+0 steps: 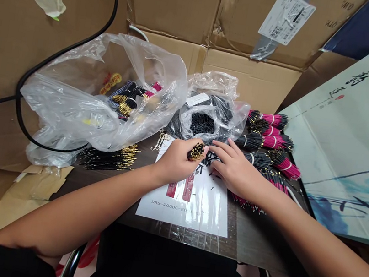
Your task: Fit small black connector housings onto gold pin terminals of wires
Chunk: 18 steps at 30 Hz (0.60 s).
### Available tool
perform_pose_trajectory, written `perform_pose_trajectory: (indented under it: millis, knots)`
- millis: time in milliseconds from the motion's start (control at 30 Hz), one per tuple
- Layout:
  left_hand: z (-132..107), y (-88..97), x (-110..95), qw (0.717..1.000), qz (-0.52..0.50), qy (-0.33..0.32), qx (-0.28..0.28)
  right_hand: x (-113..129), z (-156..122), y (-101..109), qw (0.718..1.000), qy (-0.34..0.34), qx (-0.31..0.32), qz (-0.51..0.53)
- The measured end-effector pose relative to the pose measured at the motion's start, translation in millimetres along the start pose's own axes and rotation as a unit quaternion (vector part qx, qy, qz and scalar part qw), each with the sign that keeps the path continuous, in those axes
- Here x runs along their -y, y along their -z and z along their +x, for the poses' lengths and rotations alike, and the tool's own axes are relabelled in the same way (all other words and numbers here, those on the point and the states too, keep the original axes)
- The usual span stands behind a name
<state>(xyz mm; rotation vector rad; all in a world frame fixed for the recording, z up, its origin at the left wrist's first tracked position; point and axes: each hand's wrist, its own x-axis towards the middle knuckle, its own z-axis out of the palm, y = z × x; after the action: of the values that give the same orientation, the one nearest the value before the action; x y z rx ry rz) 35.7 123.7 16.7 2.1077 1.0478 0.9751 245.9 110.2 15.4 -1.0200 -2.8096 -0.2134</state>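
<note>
My left hand (pixel 178 160) is closed around a bundle of black wires (pixel 197 152), whose gold metal ends face me. Just right of it, my right hand (pixel 232 166) has its fingers apart, its fingertips low over small black sleeves (pixel 207 158) lying on a white printed sheet (pixel 190 215). Whether a fingertip touches a sleeve is hard to make out. Behind both hands, a clear plastic bag (pixel 229 117) stands with its mouth rolled open, full of more black sleeves (pixel 202 123).
A large clear bag (pixel 73 94) at left holds tied wire bundles (pixel 129 102). Loose black wires (pixel 112 158) with gold ends lie before it. Tied black-and-pink bundles (pixel 276 142) are stacked at right, beside a pale paper bag (pixel 359 151). Cardboard walls (pixel 173 2) and a black cable (pixel 110 21) surround the table.
</note>
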Motion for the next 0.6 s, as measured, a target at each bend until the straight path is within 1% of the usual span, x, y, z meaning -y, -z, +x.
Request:
perform_pose_trajectory:
  millis: [167, 333, 433, 600]
  knots:
    - [0.0, -0.2, 0.9, 1.000, 0.000, -0.007, 0.000, 6.0, 1.5, 0.5, 0.999, -0.031, 0.002, 0.018]
    - [-0.2, -1.3, 2.9, 1.000, 0.006, -0.014, -0.001, -0.9, -7.2, 9.2, 0.998, -0.069, -0.002, 0.001]
    - [-0.2, -2.0, 3.8, 1.000, 0.010, -0.021, -0.003, -4.7, -15.1, 11.7, 0.998, -0.067, 0.014, -0.004]
    - [0.1, -1.7, 2.8, 0.999, 0.012, -0.031, -0.011, -1.1, -23.8, 6.6, 0.999, -0.045, 0.029, -0.010]
